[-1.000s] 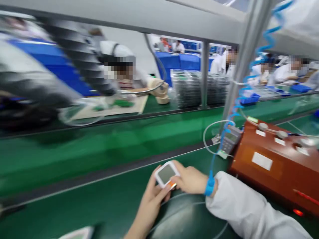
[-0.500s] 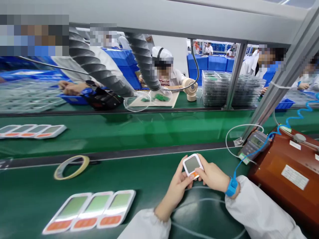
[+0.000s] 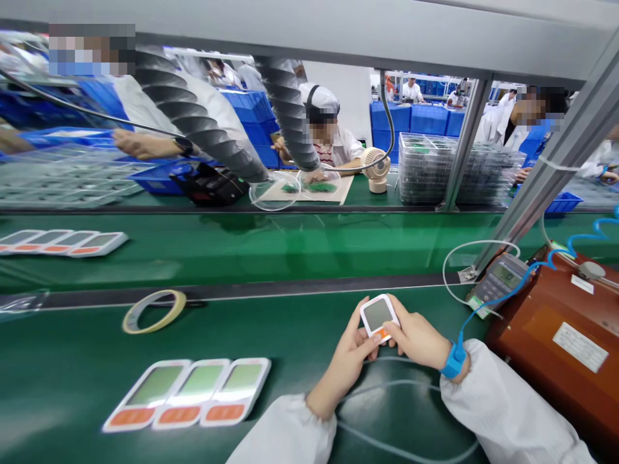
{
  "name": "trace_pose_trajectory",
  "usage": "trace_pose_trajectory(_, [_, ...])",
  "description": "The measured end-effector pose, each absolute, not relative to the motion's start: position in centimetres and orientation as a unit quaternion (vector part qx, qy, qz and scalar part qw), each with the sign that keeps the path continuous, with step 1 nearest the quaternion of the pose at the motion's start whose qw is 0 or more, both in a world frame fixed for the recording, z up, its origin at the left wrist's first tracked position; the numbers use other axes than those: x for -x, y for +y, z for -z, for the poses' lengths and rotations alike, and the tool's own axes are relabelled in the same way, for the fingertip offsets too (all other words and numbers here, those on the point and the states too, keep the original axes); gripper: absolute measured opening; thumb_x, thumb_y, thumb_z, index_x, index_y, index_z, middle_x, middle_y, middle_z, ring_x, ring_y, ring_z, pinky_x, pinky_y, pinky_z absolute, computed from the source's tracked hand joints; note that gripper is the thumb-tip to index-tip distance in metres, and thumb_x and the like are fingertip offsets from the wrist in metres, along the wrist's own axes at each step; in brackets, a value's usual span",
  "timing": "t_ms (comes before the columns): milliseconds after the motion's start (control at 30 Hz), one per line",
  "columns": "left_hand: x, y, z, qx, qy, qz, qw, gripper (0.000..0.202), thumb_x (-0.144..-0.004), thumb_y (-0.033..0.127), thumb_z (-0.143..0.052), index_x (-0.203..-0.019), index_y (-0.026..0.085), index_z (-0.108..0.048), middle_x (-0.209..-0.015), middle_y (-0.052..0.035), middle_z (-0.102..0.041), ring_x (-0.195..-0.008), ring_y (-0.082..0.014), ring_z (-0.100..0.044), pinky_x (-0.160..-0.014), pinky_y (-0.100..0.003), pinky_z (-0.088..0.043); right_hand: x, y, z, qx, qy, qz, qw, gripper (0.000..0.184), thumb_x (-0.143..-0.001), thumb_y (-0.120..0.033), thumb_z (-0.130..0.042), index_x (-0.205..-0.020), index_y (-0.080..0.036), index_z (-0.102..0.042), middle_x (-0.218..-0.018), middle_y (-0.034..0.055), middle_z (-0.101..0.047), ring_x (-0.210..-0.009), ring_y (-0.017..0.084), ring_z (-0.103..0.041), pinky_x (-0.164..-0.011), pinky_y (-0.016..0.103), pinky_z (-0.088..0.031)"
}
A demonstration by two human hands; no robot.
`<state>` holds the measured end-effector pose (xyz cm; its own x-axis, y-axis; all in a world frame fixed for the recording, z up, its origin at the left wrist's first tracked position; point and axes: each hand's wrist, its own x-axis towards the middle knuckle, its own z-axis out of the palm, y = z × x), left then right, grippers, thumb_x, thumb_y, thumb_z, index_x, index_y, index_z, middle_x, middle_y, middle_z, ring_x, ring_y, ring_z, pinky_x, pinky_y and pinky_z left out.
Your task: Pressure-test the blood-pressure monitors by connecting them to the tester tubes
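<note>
A small white device with a grey screen and orange buttons, which looks like a digital timer (image 3: 378, 314), is held up over the green bench between both my hands. My left hand (image 3: 345, 357) grips its left side, thumb at the lower edge near the buttons. On the other side my right hand (image 3: 416, 335) is closed around it, thumb over the orange buttons; a blue wrist strap (image 3: 453, 361) circles that wrist. The fingers behind the device are partly hidden. Three similar devices (image 3: 186, 396) lie side by side on the bench at the lower left.
A tape roll (image 3: 153, 312) lies behind the three devices. At right stand a handheld meter (image 3: 503, 280) and a brown box (image 3: 551, 341) with a coiled blue cord. More devices (image 3: 62, 242) lie on the green belt (image 3: 290, 248). Co-workers sit beyond, behind grey hoses (image 3: 203, 135).
The camera view has turned slightly, so the scene sits a little further right and higher. Both hands keep the timer in nearly the same grip.
</note>
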<state>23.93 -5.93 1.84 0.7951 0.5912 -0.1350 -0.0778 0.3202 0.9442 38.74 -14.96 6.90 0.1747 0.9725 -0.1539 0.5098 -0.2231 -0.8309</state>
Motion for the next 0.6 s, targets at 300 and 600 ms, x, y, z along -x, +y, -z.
trace_pose_trajectory(300, [-23.9, -5.9, -1.9, -0.541, 0.235, -0.220, 0.777, 0.098, -0.081, 0.039, -0.074, -0.155, 0.019, -0.013, -0.069, 0.0000, -0.063, -0.052, -0.0084, -0.043, -0.051, -0.021, -0.031, -38.8, -14.9, -6.7, 0.682, -0.533, -0.382, 0.324, 0.058, -0.097, -0.023, -0.040, -0.153, -0.023, -0.022, -0.070, -0.0036, -0.061, -0.048, 0.011, -0.056, -0.052, 0.020, -0.043])
trace_pose_trajectory(600, [-22.3, -6.3, -3.6, -0.585, 0.222, -0.198, 0.755, 0.108, -0.084, 0.046, -0.069, -0.156, 0.023, 0.008, -0.087, -0.0052, -0.068, -0.070, -0.0170, -0.061, -0.071, -0.030, -0.050, -39.3, -15.4, -7.8, 0.668, -0.592, -0.320, 0.317, 0.057, -0.099, -0.029, -0.044, -0.153, -0.019, -0.028, -0.090, 0.0059, -0.072, -0.074, 0.020, -0.067, -0.068, 0.026, -0.047])
